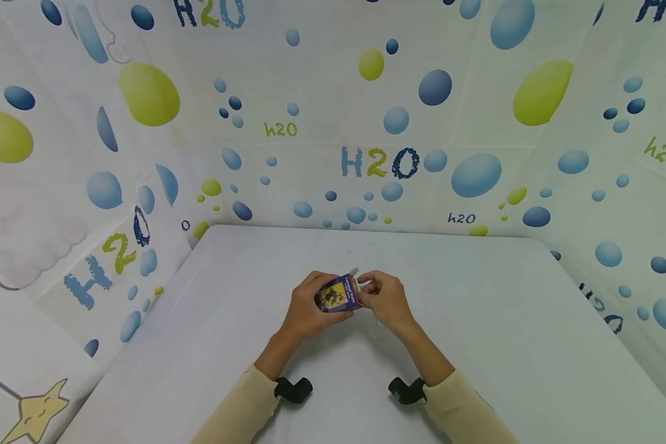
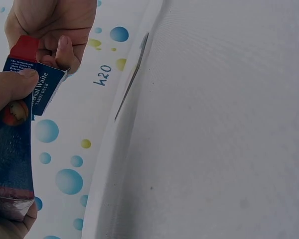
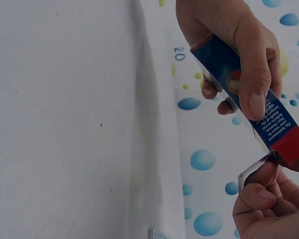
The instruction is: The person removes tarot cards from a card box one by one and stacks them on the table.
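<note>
My left hand (image 1: 309, 306) grips a blue tarot deck box (image 1: 337, 295) with a yellow picture panel, held over the white table. Along its narrow side in the left wrist view lies the left thumb (image 2: 15, 89), and a red side tab (image 2: 25, 48) sticks up at the open end. A lid flap (image 2: 49, 88) lettered "TAROT DECK" is folded out there. At this open end is my right hand (image 1: 387, 300), its curled fingers and thumb pinching the flap. The right wrist view shows those fingers (image 3: 269, 201) under the flap's pale edge. The box's inside is hidden.
A white-covered table (image 1: 494, 327) spreads beneath both hands. Behind it hangs a backdrop (image 1: 322, 80) printed with bubbles and "H2O". At the bottom of the right wrist view, the corner of a layered, pale-edged object (image 3: 157, 234) shows.
</note>
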The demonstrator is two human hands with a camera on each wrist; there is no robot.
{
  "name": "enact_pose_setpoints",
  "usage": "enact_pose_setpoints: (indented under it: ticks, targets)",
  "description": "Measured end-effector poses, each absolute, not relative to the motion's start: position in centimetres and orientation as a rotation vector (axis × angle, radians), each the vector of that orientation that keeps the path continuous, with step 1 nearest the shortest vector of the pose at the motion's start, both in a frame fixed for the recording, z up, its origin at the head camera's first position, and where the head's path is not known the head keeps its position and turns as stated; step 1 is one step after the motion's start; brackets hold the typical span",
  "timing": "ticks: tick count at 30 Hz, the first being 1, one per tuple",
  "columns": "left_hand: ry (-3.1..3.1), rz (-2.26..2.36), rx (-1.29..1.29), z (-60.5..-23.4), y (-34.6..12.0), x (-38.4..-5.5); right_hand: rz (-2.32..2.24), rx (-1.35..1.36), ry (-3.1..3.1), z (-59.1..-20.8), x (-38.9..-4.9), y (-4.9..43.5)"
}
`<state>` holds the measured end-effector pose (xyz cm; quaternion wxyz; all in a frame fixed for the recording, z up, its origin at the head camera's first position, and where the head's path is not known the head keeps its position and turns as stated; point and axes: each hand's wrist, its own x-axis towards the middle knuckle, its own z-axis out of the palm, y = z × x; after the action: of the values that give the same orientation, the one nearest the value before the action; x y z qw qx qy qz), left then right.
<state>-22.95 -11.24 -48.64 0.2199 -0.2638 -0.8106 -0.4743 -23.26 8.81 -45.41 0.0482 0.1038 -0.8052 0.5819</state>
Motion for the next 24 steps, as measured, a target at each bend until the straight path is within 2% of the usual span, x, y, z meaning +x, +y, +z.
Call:
enact_pose_setpoints:
  ticks: [24]
  targets:
    - [-2.258,-1.307,-0.707,-48.4,-11.2,-22.7,2.161,0.315,-2.355,-45.1,-24.2,10.8]
